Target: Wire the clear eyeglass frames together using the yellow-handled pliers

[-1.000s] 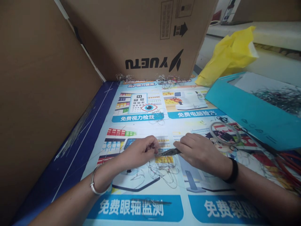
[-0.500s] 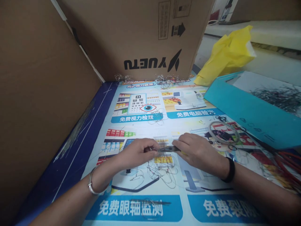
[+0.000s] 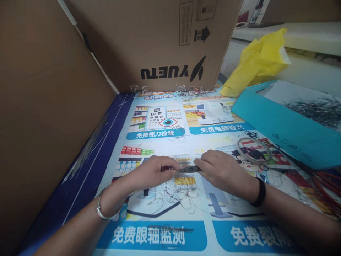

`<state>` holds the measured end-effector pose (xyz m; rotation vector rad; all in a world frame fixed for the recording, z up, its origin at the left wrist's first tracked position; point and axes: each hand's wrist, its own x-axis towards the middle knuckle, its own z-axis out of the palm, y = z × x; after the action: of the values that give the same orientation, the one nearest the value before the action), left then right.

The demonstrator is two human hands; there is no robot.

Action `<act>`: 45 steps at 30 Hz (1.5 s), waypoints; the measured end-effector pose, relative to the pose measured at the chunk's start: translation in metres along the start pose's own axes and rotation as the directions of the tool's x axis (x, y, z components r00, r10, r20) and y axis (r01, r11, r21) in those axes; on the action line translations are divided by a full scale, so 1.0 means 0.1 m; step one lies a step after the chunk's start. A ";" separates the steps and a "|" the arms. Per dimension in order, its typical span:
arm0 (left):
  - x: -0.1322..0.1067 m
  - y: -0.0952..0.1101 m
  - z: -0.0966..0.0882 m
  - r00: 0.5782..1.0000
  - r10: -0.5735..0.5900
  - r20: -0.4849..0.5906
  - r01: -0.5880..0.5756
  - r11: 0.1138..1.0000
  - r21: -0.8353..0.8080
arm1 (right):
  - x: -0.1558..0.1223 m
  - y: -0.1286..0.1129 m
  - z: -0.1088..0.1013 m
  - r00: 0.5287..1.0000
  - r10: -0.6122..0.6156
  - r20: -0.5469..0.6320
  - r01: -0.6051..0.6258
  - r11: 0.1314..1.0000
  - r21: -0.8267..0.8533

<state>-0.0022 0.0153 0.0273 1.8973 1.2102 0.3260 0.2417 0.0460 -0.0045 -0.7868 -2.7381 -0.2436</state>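
My left hand (image 3: 154,173) is pinched shut on a thin wire piece at mid table, a silver bangle on its wrist. My right hand (image 3: 222,170) is closed round small dark pliers (image 3: 189,169), whose tip meets the wire at my left fingertips. Just below both hands lies a loose tangle of thin wires (image 3: 179,192) on the printed poster mat (image 3: 170,117). A black band sits on my right wrist.
A large cardboard box (image 3: 165,42) stands at the back and a cardboard wall (image 3: 39,106) on the left. A teal tray (image 3: 287,131) with wire scraps and a yellow bag (image 3: 255,64) are at right. A clear tape ring (image 3: 254,149) and red cables (image 3: 326,181) lie nearby.
Both hands have shifted slightly up and left, staying together at the wire. The pliers' tip remains at my left fingertips.
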 end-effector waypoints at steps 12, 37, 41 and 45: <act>0.02 -0.01 0.01 0.997 0.065 -0.046 -0.065 0.998 0.001 | 0.03 -0.01 -0.03 1.000 -0.006 -0.008 0.006 1.000 -0.026; 0.06 -0.10 0.08 0.993 0.073 -0.095 -0.077 0.997 -0.032 | -0.03 -0.22 -0.21 0.998 -0.017 0.062 0.030 0.975 -0.222; 0.06 -0.08 0.09 0.992 0.080 -0.098 -0.081 0.997 -0.010 | 0.00 -0.26 -0.28 0.998 -0.002 0.067 0.017 0.974 -0.224; 0.06 -0.06 0.10 0.989 0.082 -0.121 -0.078 0.996 0.037 | 0.02 -0.31 -0.34 0.998 0.000 0.063 0.016 0.967 -0.255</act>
<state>0.0033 0.0159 0.0157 1.9819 1.2273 0.4748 0.2303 0.0127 0.0262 -0.8608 -2.8043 -0.5931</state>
